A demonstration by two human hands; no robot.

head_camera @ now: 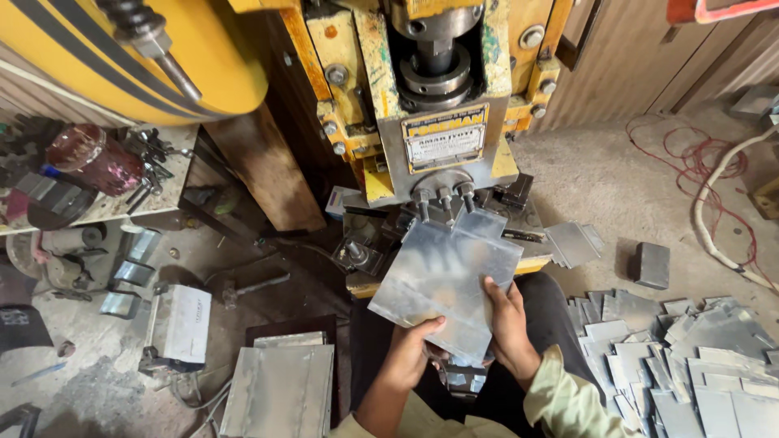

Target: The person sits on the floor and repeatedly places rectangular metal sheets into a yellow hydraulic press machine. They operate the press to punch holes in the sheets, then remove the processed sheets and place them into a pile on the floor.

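A shiny flat metal sheet (446, 280) with notched corners is held in front of a yellow and grey press machine (430, 105). My left hand (410, 353) grips the sheet's near edge from below, thumb on top. My right hand (507, 324) holds its right near side, fingers on the upper face. The far end of the sheet lies under the press head, on the die bed (369, 247).
A heap of several cut metal sheets (690, 357) lies on the floor at right. A stack of sheets (280, 389) sits at lower left, by a white box (185, 323). A cluttered tool shelf (97, 174) is at left. Red wire and a white hose (714, 195) trail at right.
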